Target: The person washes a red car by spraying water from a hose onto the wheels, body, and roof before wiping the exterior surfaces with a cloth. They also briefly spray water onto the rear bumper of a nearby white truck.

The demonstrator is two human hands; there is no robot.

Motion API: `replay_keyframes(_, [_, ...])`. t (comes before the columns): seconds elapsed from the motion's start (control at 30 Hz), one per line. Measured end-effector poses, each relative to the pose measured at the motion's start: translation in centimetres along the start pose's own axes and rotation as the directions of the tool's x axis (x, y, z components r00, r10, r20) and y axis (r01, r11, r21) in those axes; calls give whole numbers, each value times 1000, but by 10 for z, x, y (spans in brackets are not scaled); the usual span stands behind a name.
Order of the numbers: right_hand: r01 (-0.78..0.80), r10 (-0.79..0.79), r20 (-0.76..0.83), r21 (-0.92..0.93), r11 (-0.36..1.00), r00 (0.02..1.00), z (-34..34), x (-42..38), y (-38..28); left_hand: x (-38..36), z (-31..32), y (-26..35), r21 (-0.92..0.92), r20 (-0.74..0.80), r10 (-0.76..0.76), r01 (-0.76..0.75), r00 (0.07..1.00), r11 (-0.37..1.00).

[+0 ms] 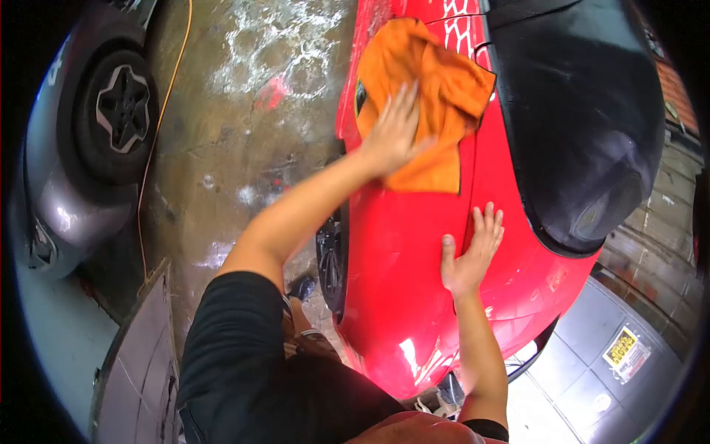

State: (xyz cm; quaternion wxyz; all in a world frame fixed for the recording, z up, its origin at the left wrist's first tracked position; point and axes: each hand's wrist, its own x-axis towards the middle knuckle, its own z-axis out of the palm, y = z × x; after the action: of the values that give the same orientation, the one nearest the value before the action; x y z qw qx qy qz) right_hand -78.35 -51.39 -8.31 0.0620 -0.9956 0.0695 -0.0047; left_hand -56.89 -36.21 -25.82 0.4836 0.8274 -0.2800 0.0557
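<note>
A red car body panel [399, 259] fills the middle of the head view. Over its upper part lies a crumpled orange cloth [444, 103] with a dark edge. On the cloth's left part my left hand [396, 133] rests flat, fingers stretched out and slightly blurred. My right hand [475, 251] lies spread on the red panel below the cloth, with nothing in it. What is under the cloth is hidden.
The car's black top [584, 111] is at the right. Another car's wheel [122, 109] stands at the left, beside an orange cord [164, 103] on the wet floor [214, 163]. A grey surface with a yellow label [623, 348] is at the lower right.
</note>
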Motion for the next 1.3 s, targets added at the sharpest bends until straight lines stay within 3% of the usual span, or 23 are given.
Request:
replay_keyframes(0.1, [24,-23,-26,22,999,999,4,0,4,-155,1,52,-120,3,-23,23,1000,993])
replay_keyframes(0.17, [33,-33,-31,13,999,999,4,0,2,-281,5,105,-154,158,-103,128,982,980])
replay_keyframes(0.2, [40,-39,-47,20,999,998,5,-1,2,-347,10,134,-67,143,-45,55,989,996])
replay_keyframes(0.3, [51,-50,-51,11,999,997,9,-2,3,-459,-8,210,-302,191,-187,239,964,923])
replay_keyframes(0.4, [74,-75,-51,-14,997,996,10,-1,2,-457,1,236,-272,400,-549,667,734,694])
replay_keyframes(0.47, [83,-84,-55,-12,996,995,12,-1,2,-430,46,211,-278,178,-625,648,760,709])
replay_keyframes(0.5, [81,-81,-49,-18,997,995,12,-1,1,-391,45,191,-264,143,-687,697,712,667])
replay_keyframes(0.53, [79,-80,-45,-22,997,996,11,-1,0,-344,39,169,-367,-16,-691,638,723,677])
replay_keyframes(0.63, [81,-82,-38,-19,997,996,14,2,0,-252,34,85,-524,23,-645,559,764,643])
replay_keyframes(0.7, [67,-67,-31,-10,998,997,14,-1,-1,-230,88,12,-450,73,-690,641,721,622])
replay_keyframes(0.73, [62,-62,-29,-6,998,998,15,-1,-1,-203,84,-21,-421,92,-651,622,753,660])
replay_keyframes(0.8, [55,-55,-29,2,998,998,15,0,-1,-172,112,-84,-514,19,-700,607,714,606])
replay_keyframes(0.87, [57,-56,-25,24,998,998,19,-1,1,-137,126,-135,-621,68,-789,645,610,445])
replay_keyframes(0.93, [65,-64,-27,45,997,998,23,2,4,-112,145,-178,-791,203,-879,601,431,112])
replay_keyframes(1.0, [71,-69,-29,67,995,997,23,0,5,-103,165,-210,-878,415,-892,336,179,-341])
replay_keyframes(1.07, [68,-67,-9,50,996,998,23,-1,7,-95,164,-218,-787,614,-789,-55,29,-614])
replay_keyframes(1.1, [72,-71,-7,44,996,997,22,0,8,-90,162,-218,-702,670,-738,-258,77,-664])
replay_keyframes(1.13, [69,-69,-5,35,997,998,19,-1,7,-83,162,-212,-547,698,-684,-459,211,-700])
replay_keyframes(1.17, [69,-69,-9,29,997,998,19,0,5,-75,151,-192,-220,573,-570,-559,589,-800])
replay_keyframes(1.2, [74,-74,-16,28,997,997,22,2,4,-71,138,-170,122,278,-440,-486,854,-865])
replay_keyframes(1.23, [75,-74,-18,26,997,997,24,3,4,-72,128,-145,401,-111,-328,-259,938,-879])
replay_keyframes(1.27, [76,-76,-14,21,997,997,23,3,5,-92,124,-112,771,-254,-365,-41,896,-636])
replay_keyframes(1.3, [75,-75,-4,16,997,997,21,1,5,-112,119,-78,911,-390,-394,288,832,-295])
